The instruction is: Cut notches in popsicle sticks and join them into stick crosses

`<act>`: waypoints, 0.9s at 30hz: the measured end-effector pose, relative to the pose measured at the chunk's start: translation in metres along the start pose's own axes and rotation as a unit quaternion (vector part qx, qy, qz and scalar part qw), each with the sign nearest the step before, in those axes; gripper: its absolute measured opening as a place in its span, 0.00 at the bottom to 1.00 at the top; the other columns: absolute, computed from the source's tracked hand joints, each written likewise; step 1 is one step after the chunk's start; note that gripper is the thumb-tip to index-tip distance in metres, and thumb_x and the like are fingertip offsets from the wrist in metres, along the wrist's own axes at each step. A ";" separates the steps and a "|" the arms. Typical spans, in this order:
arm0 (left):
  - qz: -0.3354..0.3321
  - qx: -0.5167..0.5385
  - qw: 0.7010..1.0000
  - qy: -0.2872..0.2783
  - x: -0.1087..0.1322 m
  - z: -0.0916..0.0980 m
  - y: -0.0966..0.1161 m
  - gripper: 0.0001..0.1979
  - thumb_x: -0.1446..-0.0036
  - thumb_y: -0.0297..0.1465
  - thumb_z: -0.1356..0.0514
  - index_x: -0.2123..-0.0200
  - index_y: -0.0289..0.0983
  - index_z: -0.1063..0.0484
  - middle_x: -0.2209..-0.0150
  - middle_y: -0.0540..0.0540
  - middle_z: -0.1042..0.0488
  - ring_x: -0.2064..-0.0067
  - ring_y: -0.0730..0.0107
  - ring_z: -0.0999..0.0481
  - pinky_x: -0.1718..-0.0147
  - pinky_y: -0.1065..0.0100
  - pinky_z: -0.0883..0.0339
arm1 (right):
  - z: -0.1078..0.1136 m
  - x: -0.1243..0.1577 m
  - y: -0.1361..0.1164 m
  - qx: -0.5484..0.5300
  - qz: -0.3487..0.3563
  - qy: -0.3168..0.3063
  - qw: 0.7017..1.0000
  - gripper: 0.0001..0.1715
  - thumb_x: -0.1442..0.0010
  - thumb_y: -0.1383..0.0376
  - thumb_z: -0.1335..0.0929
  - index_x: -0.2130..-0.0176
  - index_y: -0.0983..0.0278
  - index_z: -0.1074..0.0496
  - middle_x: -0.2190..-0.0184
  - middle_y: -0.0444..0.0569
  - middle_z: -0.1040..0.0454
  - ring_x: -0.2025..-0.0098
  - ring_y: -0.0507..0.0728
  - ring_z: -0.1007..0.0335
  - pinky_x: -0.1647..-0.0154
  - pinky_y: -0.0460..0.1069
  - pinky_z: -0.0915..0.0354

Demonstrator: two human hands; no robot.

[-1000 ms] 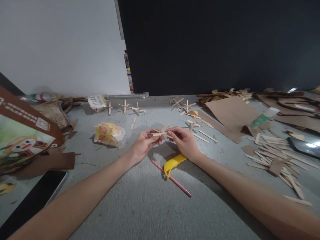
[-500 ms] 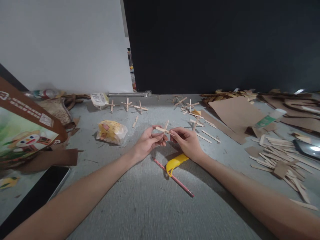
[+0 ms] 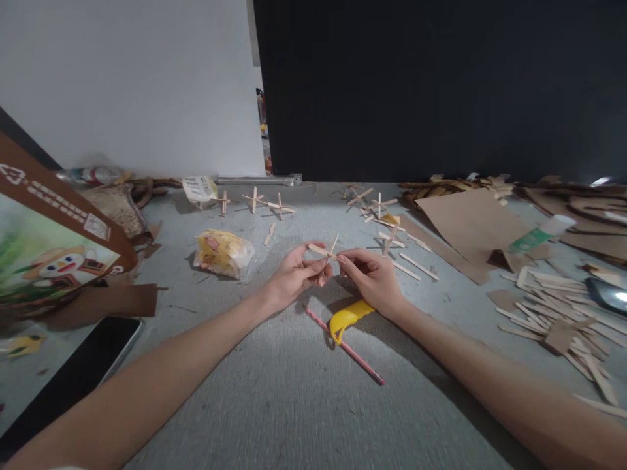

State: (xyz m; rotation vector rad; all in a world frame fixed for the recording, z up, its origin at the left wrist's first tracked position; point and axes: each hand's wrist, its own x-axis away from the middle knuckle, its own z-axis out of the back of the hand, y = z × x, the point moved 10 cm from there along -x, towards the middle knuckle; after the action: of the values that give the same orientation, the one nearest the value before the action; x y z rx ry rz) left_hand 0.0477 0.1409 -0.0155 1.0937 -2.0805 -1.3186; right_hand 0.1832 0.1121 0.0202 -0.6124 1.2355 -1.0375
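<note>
Now both hands (image 3: pixel 296 274) pinch crossed wooden sticks (image 3: pixel 319 250), exact count hard to tell

Dim light, soft shadows, mild blur.

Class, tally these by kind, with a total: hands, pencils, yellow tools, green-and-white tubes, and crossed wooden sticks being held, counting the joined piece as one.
Left hand and right hand: 2
Pencil: 1
Yellow tool: 1
Green-and-white tube: 1
Crossed wooden sticks, held as one piece: 1
Total: 6
</note>
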 end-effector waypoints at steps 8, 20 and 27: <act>-0.019 -0.007 1.000 0.013 0.001 0.000 0.002 0.29 0.50 0.41 0.21 0.52 0.39 0.30 0.73 0.52 0.22 0.75 0.73 0.27 0.71 0.69 0.37 | 0.000 0.001 -0.004 -0.014 0.020 -0.004 1.000 0.17 0.32 0.50 0.29 0.61 0.61 0.20 0.75 0.45 0.24 0.73 0.54 0.28 0.72 0.49 0.33; -0.006 0.012 1.000 -0.022 0.001 -0.008 -0.001 0.27 0.50 0.41 0.21 0.56 0.39 0.31 0.75 0.52 0.23 0.78 0.75 0.30 0.75 0.71 0.41 | -0.002 0.004 -0.011 -0.045 0.050 -0.018 0.998 0.11 0.31 0.56 0.29 0.58 0.60 0.20 0.72 0.45 0.23 0.73 0.54 0.28 0.71 0.50 0.31; -0.017 0.018 1.000 -0.009 0.004 -0.005 0.003 0.30 0.47 0.37 0.22 0.46 0.39 0.29 0.74 0.53 0.23 0.76 0.75 0.29 0.73 0.71 0.40 | -0.002 0.002 -0.007 -0.047 0.052 -0.034 0.997 0.15 0.32 0.52 0.28 0.57 0.60 0.18 0.74 0.45 0.23 0.72 0.54 0.27 0.71 0.50 0.31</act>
State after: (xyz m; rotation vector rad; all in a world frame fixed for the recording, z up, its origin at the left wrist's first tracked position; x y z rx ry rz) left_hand 0.0479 0.1354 -0.0110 1.1414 -2.1142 -1.3169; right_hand 0.1789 0.1077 0.0242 -0.6433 1.2476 -0.8696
